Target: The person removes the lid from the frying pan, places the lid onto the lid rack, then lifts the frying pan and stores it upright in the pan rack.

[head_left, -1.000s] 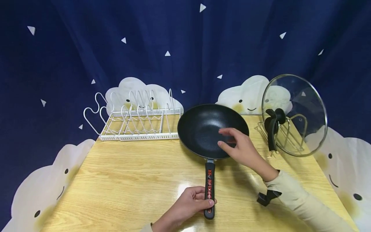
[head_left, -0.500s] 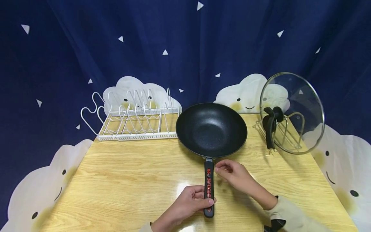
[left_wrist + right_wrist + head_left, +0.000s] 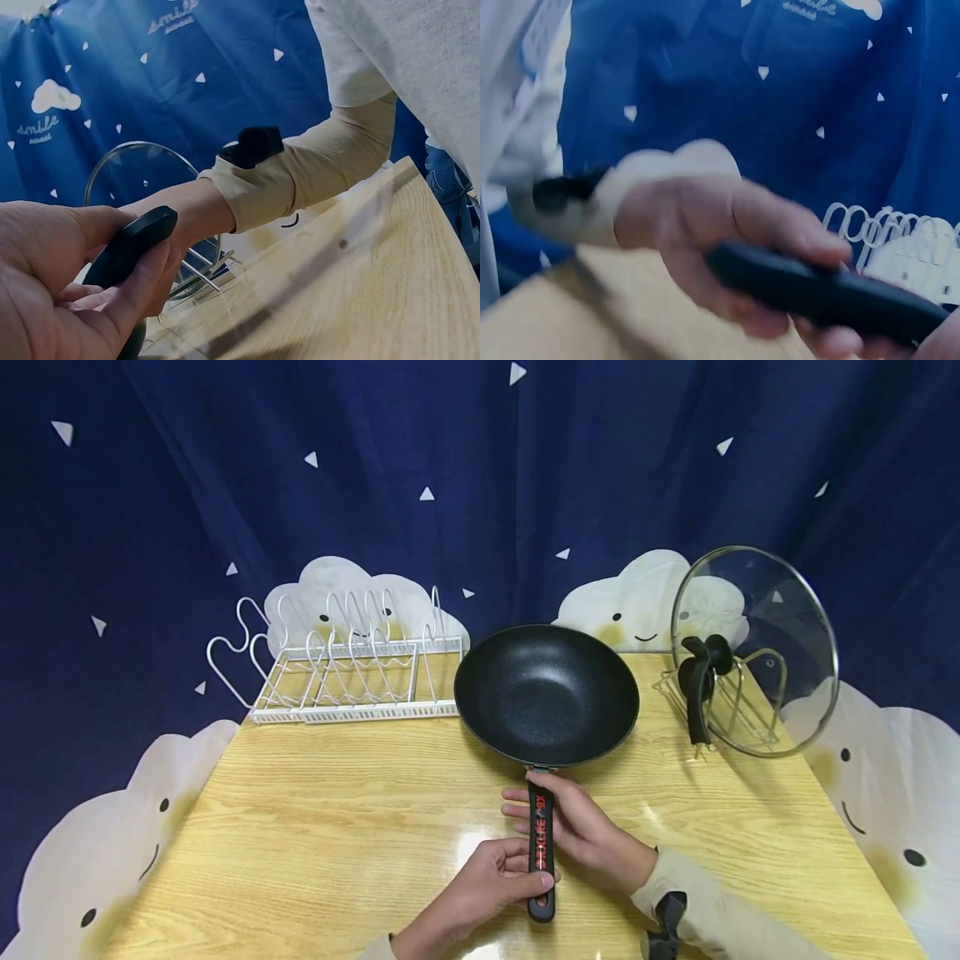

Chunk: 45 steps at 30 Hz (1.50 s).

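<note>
A black frying pan [image 3: 543,693] lies in the middle of the head view, its handle [image 3: 541,852] pointing toward me. My left hand [image 3: 491,887] pinches the handle near its end, thumb on top and fingers underneath. Closer to the pan, my right hand [image 3: 585,828] comes from the right, its thumb over the handle by the metal joint. Its fingers reach out fairly straight beneath and show past the handle's left side. The left wrist view shows the handle's end [image 3: 142,244] between the left thumb and fingers.
A white wire rack [image 3: 360,710] stands at the back left, close to the pan's rim. At the right, a glass lid [image 3: 787,610] with a black knob stands upright in a small metal holder [image 3: 742,693]. A dark blue curtain [image 3: 480,460] hangs behind the table [image 3: 300,827].
My right hand has come down from over the pan's inside to the handle's right side, then across onto the handle. My left hand keeps its hold, and the pan stays about in place.
</note>
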Available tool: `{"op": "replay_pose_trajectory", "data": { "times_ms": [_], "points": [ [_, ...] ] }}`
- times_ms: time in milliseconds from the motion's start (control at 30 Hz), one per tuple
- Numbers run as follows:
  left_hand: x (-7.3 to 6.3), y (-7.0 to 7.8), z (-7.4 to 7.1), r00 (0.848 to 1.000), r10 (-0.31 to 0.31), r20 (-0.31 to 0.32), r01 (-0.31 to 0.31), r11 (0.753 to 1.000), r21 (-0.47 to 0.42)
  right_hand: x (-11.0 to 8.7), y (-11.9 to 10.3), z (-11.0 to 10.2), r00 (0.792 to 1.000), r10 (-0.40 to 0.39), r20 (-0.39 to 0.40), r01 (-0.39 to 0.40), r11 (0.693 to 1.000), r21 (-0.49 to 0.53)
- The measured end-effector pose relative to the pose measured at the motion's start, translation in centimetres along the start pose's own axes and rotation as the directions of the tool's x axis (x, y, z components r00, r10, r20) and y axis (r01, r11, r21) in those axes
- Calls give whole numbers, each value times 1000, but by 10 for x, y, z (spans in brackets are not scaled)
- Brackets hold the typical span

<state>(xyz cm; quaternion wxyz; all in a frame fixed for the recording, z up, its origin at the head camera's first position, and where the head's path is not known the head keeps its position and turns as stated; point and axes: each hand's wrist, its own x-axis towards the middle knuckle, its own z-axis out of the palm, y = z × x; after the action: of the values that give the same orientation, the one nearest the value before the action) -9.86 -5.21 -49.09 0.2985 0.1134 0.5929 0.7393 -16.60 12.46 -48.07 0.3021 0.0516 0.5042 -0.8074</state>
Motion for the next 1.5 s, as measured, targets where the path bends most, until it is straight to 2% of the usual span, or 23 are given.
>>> {"op": "replay_pose_trajectory", "data": {
  "times_ms": [100,233,433,633,767,1100,1500],
  "points": [
    [0,0,1,1000,1,-3,-1,1000,4,1,2,12,997,54,-51,-49,994,101],
    [-1,0,1,1000,2,-5,-2,1000,4,2,4,20,990,66,-121,-45,985,165],
    [0,0,1,1000,11,-7,-11,1000,15,8,10,20,973,-11,-230,22,999,44],
    [-1,2,3,999,6,-33,-5,999,41,10,12,21,964,-78,-253,55,994,-97],
    [0,3,6,999,-4,-52,7,999,49,11,13,21,957,-109,-270,70,986,-152],
    [3,-1,13,996,32,-81,-24,995,95,7,19,16,943,-126,-308,71,981,-183],
    [7,-1,21,984,125,-127,-99,976,195,8,14,15,941,-124,-315,76,984,-160]
  ]
}}
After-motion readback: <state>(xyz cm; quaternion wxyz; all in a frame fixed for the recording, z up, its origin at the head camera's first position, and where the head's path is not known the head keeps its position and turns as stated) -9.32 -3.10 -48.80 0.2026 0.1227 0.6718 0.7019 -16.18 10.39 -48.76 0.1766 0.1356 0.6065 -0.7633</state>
